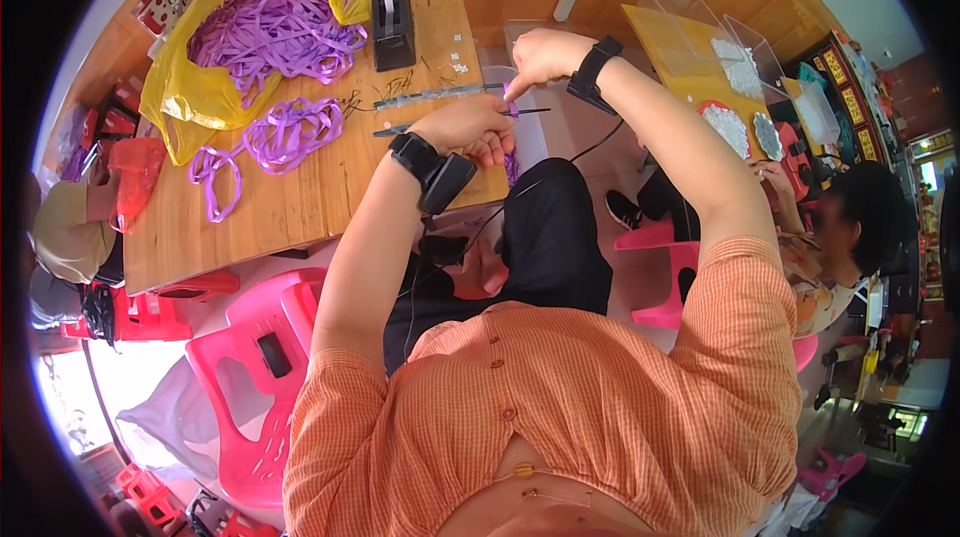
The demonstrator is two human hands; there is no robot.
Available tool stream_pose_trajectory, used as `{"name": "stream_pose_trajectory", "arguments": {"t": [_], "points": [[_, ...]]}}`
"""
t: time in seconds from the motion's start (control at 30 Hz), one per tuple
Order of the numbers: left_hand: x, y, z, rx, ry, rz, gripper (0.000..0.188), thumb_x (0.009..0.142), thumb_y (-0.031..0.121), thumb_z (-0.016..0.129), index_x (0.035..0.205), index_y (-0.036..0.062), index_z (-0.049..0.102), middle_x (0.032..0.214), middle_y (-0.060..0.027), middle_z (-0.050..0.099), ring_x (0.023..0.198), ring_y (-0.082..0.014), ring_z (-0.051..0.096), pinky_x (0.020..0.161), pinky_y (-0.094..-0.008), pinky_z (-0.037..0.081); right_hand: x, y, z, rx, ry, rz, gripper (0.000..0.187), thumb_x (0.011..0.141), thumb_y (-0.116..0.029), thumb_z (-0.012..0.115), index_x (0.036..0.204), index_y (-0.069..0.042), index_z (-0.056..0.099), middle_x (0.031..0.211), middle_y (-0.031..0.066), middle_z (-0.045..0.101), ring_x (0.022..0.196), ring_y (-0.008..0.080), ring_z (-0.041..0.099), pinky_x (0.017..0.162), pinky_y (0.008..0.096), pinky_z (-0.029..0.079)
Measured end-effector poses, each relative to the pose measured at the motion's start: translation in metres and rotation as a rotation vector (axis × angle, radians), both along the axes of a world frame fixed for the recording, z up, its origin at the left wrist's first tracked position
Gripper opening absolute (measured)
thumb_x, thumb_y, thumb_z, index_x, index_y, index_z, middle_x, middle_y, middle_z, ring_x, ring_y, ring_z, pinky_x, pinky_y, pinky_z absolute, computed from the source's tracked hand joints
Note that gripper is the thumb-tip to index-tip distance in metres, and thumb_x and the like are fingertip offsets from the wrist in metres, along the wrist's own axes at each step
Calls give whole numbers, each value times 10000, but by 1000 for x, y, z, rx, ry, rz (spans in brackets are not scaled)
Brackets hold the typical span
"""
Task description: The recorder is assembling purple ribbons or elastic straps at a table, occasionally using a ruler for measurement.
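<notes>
My left hand point(463, 127) is at the table's right edge, fingers curled and closed on a purple strap point(514, 109). From above, my right hand point(545, 57) meets the same strap with thumb and index finger pinched together. A thin black rod point(535, 112) sticks out to the right beside the strap; its middle is hidden by my left hand. Behind that hand lies a long narrow bar wrapped in clear tape point(425, 97). More purple strap hangs down past the table edge, partly hidden by my fingers.
A yellow bag point(175, 102) full of purple straps point(275, 27) lies on the wooden table point(290, 207), near a loose strap bundle point(295, 137) and a black tape dispenser point(393, 25). At the right, a co-worker point(850, 227) sits by another table with white pieces point(738, 67). Pink chairs point(245, 367) stand around.
</notes>
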State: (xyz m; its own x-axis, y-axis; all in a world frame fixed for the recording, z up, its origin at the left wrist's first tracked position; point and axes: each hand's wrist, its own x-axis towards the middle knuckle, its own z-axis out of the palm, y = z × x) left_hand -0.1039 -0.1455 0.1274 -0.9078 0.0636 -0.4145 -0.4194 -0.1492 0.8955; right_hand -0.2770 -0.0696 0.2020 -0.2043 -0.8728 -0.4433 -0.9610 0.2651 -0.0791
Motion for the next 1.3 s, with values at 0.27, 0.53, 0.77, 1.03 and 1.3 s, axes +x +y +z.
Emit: {"name": "stream_pose_trajectory", "arguments": {"t": [0.27, 0.53, 0.77, 1.03, 1.3], "points": [[-1, 2, 4, 3, 8, -11, 109, 970, 109, 473, 1038, 25, 471, 758, -83, 625, 543, -130, 630, 445, -229, 504, -22, 9, -32, -332, -230, 263, 236, 750, -235, 799, 898, -92, 684, 915, 97, 650, 855, 273, 619, 738, 363, 496], [0, 4, 6, -3, -2, 7, 91, 979, 106, 484, 1046, 47, 468, 750, -72, 634, 533, -112, 624, 434, -219, 497, -8, 14, -26, -176, -119, 402, 162, 890, -189, 619, 1009, -164, 727, 1343, 98, 529, 1245, 315, 470, 1017, 391, 413], [-3, 7, 7, -3, -12, 1, 111, 972, 94, 494, 1061, 37, 462, 755, -72, 635, 525, -108, 625, 425, -211, 497, -19, 4, -45, -145, -33, 553, 189, 854, -178, 587, 979, -155, 727, 1267, 89, 580, 1165, 308, 522, 978, 410, 427], [-4, 0, -2, 5, 13, -11, 123, 967, 139, 518, 972, 17, 500, 756, -78, 633, 563, -128, 638, 452, -239, 505, -37, 73, -85, -457, -1165, -427, 432, 976, -401, 530, 1318, -141, 574, 1238, 38, 630, 1127, 162, 569, 935, 338, 429], [-2, 3, 4, 31, -2, 8, 172, 982, 129, 492, 1086, -8, 481, 760, -79, 625, 549, -116, 624, 438, -215, 491, -13, 67, -175, -466, -2030, -689, 453, 952, -435, 600, 1199, -56, 606, 1070, 106, 654, 1007, 244, 635, 907, 415, 518]]}}
